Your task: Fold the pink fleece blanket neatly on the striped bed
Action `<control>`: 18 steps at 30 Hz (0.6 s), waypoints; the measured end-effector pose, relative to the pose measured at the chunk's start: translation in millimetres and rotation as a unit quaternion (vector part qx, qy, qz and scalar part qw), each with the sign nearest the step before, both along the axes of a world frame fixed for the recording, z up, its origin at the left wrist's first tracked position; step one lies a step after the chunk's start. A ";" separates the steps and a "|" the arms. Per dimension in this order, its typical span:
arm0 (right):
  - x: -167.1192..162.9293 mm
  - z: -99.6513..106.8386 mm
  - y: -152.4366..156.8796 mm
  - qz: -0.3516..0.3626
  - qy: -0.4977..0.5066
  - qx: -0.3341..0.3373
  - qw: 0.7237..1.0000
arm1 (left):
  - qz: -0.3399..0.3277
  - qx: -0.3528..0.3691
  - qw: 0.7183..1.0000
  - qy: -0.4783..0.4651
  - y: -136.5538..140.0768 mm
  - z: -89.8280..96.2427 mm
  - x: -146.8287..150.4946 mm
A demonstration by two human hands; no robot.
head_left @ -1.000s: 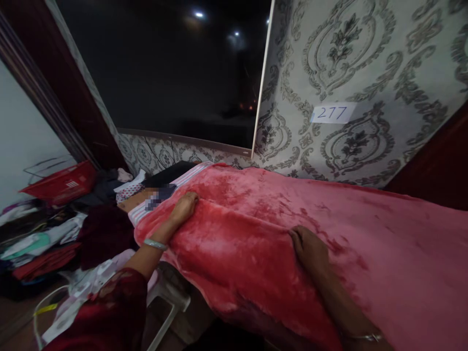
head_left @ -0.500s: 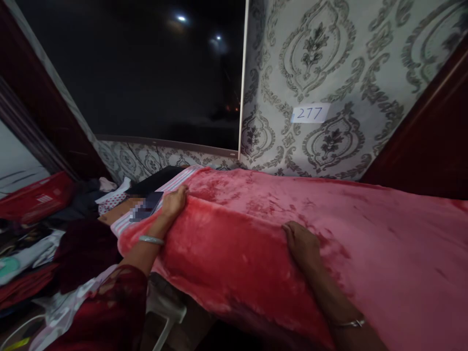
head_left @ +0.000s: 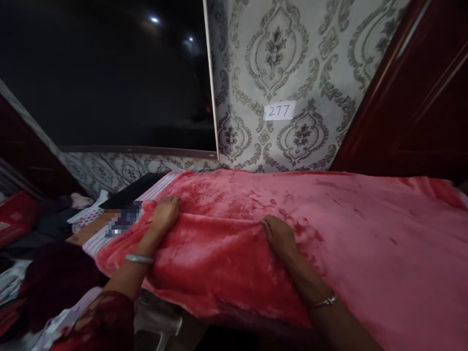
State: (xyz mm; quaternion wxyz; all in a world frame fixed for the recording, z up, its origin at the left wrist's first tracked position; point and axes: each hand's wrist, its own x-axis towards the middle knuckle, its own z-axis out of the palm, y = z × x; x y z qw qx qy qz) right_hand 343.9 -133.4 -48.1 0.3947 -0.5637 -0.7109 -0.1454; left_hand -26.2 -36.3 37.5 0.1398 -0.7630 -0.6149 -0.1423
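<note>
A pink and red plush blanket (head_left: pixel 351 243) lies spread across a surface below the wall. Its near edge is folded over, showing a deeper red side. My left hand (head_left: pixel 166 214) is closed on the left part of this folded edge, close to a striped cloth (head_left: pixel 95 242) under the blanket. Farther right, my right hand (head_left: pixel 281 236) pinches the same edge, which runs nearly straight between both hands. Fingertips of both hands are partly hidden in the fabric. The front of the fold hangs down toward me.
A large dark television (head_left: pixel 109 78) hangs on the patterned wall, beside a paper label (head_left: pixel 279 111) reading 277. A dark red wooden door or panel (head_left: pixel 413 112) stands at right. Piled clothes (head_left: pixel 54 278) and a red box (head_left: pixel 16 219) are at left; a white plastic stool (head_left: pixel 157 324) is below.
The view has swung to the right, so everything sits farther left. Both hands keep hold of the blanket's folded edge, and the stretch between them looks flatter and lower.
</note>
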 end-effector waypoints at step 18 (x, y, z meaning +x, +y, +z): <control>-4.3 10.1 2.5 0.073 0.044 -0.040 0.996 | -0.100 0.067 0.989 -0.089 -19.2 -34.7 66.2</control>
